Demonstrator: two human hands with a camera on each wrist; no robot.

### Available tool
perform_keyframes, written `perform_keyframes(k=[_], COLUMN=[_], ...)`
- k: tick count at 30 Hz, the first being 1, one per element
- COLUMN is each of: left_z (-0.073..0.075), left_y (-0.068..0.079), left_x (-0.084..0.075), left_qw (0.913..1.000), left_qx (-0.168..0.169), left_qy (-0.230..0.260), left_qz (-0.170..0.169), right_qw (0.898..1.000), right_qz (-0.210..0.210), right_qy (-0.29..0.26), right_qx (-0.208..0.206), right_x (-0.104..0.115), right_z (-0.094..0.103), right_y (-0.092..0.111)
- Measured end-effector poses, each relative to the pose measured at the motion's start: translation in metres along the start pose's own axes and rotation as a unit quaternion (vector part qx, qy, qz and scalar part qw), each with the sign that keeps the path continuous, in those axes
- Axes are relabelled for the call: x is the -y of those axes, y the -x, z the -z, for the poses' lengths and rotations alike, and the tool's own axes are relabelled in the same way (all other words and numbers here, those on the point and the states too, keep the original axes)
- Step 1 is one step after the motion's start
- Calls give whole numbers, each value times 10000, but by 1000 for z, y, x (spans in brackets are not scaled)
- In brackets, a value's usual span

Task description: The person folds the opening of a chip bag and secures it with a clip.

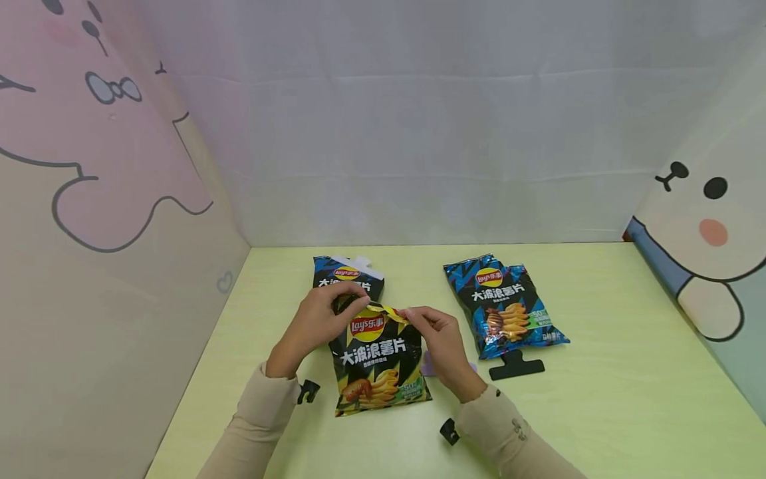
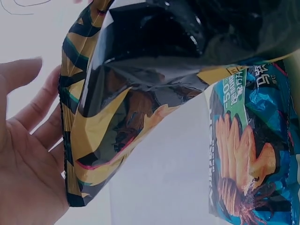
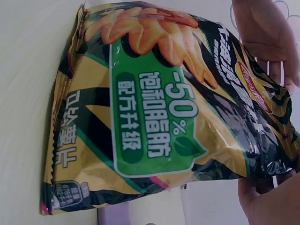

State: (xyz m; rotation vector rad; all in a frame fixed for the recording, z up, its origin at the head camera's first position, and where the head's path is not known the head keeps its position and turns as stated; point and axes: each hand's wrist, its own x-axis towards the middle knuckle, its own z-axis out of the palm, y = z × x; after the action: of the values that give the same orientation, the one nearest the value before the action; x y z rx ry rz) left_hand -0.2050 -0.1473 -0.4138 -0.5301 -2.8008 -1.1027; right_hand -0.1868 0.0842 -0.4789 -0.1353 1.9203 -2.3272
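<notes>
A black and gold potato chip bag (image 1: 377, 359) hangs between the two hands, its printed front towards the head camera. My left hand (image 1: 320, 324) pinches its top edge on the left, thumb against the fingers. At the right end of that edge, my right hand (image 1: 444, 346) pinches the bag with thumb and fingers. The top edge looks folded, with a yellow strip showing. In the right wrist view the bag (image 3: 154, 103) fills the middle, tilted, its lower seam at left. The left wrist view catches its crumpled dark side (image 2: 150, 56).
Behind the left hand lies a blue chip bag (image 1: 374, 287) with a white clip (image 1: 359, 263) across its top. Another blue chip bag (image 1: 509, 306) lies at right, a black clip (image 1: 517, 366) at its lower edge. A purple object (image 1: 427, 366) is partly hidden behind the held bag.
</notes>
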Motion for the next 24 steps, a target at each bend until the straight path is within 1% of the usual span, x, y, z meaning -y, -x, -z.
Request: perform_keyframes(k=[4,12,17,20,24], left_z=[-2,-3,-2,-2,-2], left_y=[0,0,0,1,1], left_x=[-1,1,-2,-3,-3], left_qw=[10000,9999,9997,9993,9983], left_qx=[-4,15,143,208,193], left_qy=[-50,-130,-163,-210,-349], left_qz=[-3,-69,113,239,430], right_qw=[9998,9998,9995,9994,9995], right_qz=[-60,-175,-313,-291,-222], right_qy=[164,5,67,159,207], right_qx=[14,0,15,50,59], right_x=[1,3,3,2,1], right_z=[-1,-2,-1,1,3], right_y=[0,0,1,1,1])
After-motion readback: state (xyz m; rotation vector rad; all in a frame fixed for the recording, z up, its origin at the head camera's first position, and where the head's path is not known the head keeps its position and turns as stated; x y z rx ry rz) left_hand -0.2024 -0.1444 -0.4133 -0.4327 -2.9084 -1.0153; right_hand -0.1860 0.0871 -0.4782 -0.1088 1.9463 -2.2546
